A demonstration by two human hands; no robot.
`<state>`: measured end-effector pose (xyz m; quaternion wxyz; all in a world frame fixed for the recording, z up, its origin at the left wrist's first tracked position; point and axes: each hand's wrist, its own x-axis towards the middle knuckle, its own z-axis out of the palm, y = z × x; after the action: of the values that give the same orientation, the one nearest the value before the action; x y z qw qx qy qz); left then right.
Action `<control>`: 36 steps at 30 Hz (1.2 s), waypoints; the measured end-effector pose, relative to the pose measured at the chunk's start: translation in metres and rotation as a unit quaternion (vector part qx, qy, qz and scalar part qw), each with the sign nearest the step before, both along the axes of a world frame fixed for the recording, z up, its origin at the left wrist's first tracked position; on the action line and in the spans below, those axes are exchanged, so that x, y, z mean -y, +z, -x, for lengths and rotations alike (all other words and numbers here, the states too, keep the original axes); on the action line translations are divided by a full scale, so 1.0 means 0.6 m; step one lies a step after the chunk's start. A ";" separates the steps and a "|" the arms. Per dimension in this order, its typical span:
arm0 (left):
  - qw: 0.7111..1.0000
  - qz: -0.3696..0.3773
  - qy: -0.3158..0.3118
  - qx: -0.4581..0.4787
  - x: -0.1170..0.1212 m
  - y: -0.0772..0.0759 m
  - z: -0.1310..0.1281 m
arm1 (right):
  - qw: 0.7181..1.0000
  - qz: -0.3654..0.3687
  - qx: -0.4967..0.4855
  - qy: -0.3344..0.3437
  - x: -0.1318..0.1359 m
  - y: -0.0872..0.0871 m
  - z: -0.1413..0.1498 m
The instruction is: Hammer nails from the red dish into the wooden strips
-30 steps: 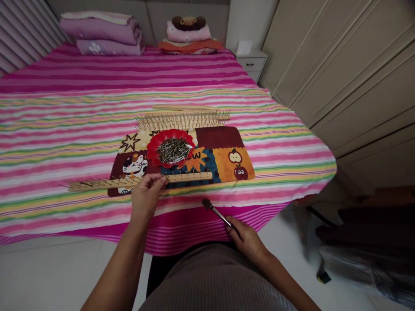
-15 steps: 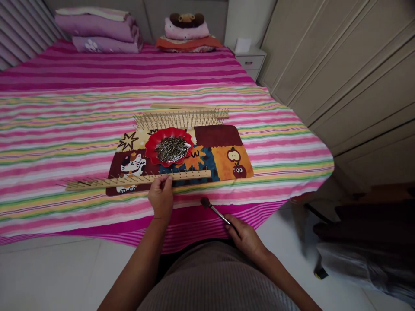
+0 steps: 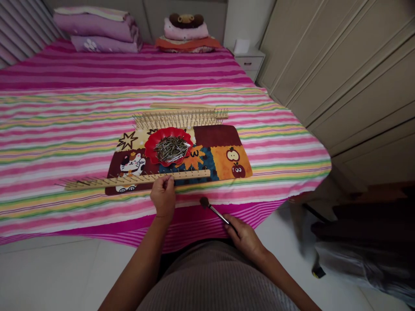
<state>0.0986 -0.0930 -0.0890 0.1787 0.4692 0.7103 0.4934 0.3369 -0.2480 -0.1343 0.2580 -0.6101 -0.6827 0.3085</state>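
Note:
My left hand is closed in a pinch at the near edge of a long wooden strip studded with nails, on something too small to make out. My right hand grips the handle of a small hammer, its dark head raised over the bed's edge. Behind the strip a red dish holds a heap of metal nails. The dish rests on a patchwork mat with a cat and apples. More nailed wooden strips lie at the mat's far side.
All of this lies on a bed with a pink striped sheet. Folded bedding and a plush toy sit at the head end. A white nightstand and beige wardrobe doors stand to the right. Dark objects lie on the floor at right.
My left hand slid right along the near strip, from about its middle to further along, and stays pinched there. The right hand with the hammer has hardly moved.

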 end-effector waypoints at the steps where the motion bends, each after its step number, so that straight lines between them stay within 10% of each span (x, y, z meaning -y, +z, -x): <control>1: 1.000 -0.008 -0.004 -0.009 0.000 -0.002 -0.001 | 1.000 -0.001 -0.007 -0.001 0.001 0.003 0.000; 14: 0.994 -0.053 -0.040 -0.081 -0.001 -0.023 0.000 | 0.988 -0.051 -0.143 0.020 -0.081 0.187 0.080; 29: 0.984 -0.093 -0.058 -0.142 -0.003 -0.038 0.001 | 0.983 -0.150 -0.076 0.067 -0.133 0.224 0.128; 36: 0.984 -0.069 -0.050 -0.159 -0.005 -0.041 0.004 | 0.989 -0.081 -0.091 0.082 -0.120 0.205 0.120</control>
<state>0.0964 -0.0902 -0.1135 0.0550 0.5874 0.6696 0.4511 0.2646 -0.1759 -0.0112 0.3414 -0.4983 -0.7270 0.3264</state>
